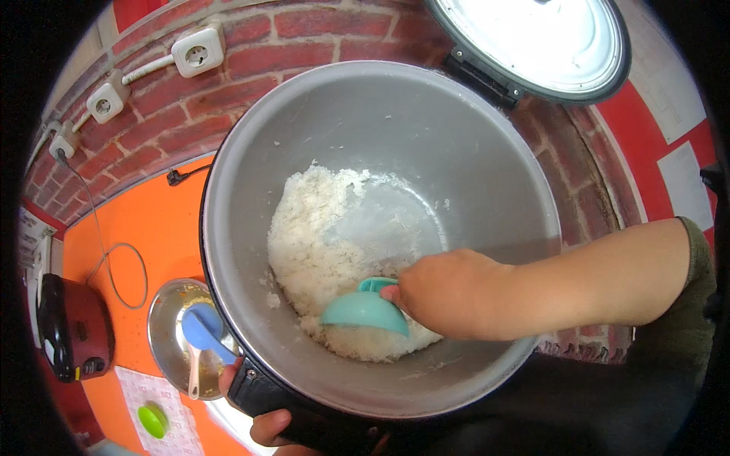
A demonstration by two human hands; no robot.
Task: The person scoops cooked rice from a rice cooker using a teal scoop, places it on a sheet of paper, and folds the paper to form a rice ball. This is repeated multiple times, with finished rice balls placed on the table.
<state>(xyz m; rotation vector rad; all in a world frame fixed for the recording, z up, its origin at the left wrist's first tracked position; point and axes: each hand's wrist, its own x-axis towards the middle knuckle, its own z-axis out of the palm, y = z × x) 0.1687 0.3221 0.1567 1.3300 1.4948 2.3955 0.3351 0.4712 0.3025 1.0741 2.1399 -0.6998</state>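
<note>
A large rice cooker's grey inner pot (479, 148) fills the middle of the view, with cooked white rice (311, 228) along its left and lower side and part of its bottom bare. My right hand (456, 293) reaches in from the right and grips a teal plastic scoop (365, 312), its bowl tipped down against the rice. At the lower left, my left hand (271, 427) holds the cooker's black side handle (268, 387); the handle hides part of the hand.
The open lid (536, 45) stands at the upper right. Left on the orange table (165, 211) are a metal bowl (159, 336) with a blue ladle (202, 325) and a pale-handled utensil (194, 376), a green cup (153, 420) on paper, and a dark red appliance (80, 330). Sockets (197, 54) line the brick wall.
</note>
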